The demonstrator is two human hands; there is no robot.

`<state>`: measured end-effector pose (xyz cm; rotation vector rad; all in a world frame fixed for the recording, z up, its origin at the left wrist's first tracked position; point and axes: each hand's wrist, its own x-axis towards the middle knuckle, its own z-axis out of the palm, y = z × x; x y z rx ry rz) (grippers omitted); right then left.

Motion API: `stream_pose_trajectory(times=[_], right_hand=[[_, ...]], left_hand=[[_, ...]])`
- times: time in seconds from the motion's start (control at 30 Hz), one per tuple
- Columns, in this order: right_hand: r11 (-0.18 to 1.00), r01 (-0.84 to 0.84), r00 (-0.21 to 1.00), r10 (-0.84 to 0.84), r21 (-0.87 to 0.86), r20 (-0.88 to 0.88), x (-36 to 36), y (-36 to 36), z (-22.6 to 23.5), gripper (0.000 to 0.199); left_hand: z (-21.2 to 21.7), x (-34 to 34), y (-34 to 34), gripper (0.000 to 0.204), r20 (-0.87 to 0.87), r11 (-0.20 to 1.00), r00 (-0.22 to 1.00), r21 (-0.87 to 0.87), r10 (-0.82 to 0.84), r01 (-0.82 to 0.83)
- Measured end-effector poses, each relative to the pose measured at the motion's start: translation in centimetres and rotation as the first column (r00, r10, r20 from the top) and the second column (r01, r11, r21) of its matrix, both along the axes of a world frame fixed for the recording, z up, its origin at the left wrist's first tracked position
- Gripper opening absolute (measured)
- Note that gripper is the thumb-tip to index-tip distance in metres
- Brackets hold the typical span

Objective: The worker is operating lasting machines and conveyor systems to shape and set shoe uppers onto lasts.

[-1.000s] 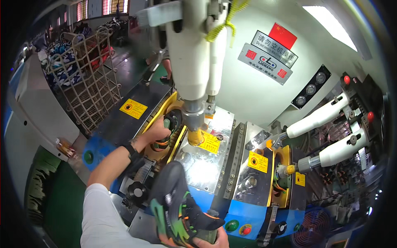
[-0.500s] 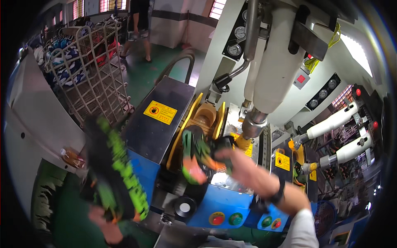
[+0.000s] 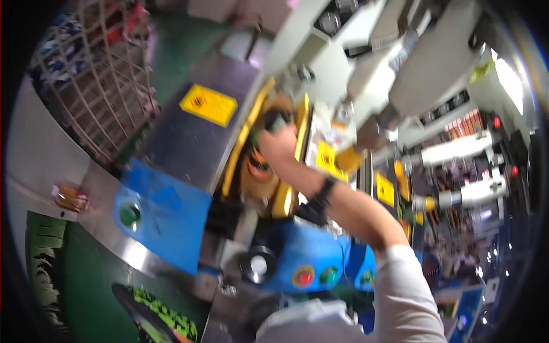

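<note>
My right hand [image 3: 277, 143], a dark band on its wrist, is closed on a black, green and orange sports shoe [image 3: 260, 167]. The shoe sits low between the yellow side pads [image 3: 243, 146] of a pressing machine, and my fingers cover much of it. Motion blur hides the exact grip. At the lower edge another black shoe [image 3: 163, 320] shows its bright green patterned sole. My left hand is out of the picture, so whatever supports that second shoe cannot be seen.
A white press cylinder [image 3: 432, 68] hangs to the right of the pads. Red and green buttons [image 3: 304, 276] sit on the blue front panel [image 3: 286, 243]. A dark cover with a yellow warning label [image 3: 209, 105] lies left of the pads. A wire cart [image 3: 94, 74] stands far left.
My right hand has moved left and away from me, taking its shoe between the yellow pads. The other shoe has dropped to the lower edge, and my left hand has left the view.
</note>
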<state>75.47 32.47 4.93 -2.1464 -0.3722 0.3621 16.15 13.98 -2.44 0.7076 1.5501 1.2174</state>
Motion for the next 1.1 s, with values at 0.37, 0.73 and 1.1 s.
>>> stream_pose_trajectory(times=[0.37, 0.73, 1.1], right_hand=[[0.777, -0.608, 0.794, 0.592, -0.160, -0.140, -3.5, -7.7, 5.7, 0.068], [0.538, -0.517, 0.421, 0.837, -0.665, 0.349, -13.6, -35.7, 3.8, 0.078], [0.419, -0.862, 0.407, 0.908, 0.285, -0.103, -24.6, -49.3, 0.0, 0.042]], left_hand=[[-2.1, 4.5, 0.6, 0.037, -0.885, 0.516, 0.310, 0.457, 0.347, 0.725], [10.2, 13.0, -8.6, 0.032, 0.658, 0.987, 0.737, -0.138, 0.155, -0.084], [11.6, 8.1, -24.4, 0.049, 0.613, 0.996, 0.790, -0.086, 0.028, 0.031]])
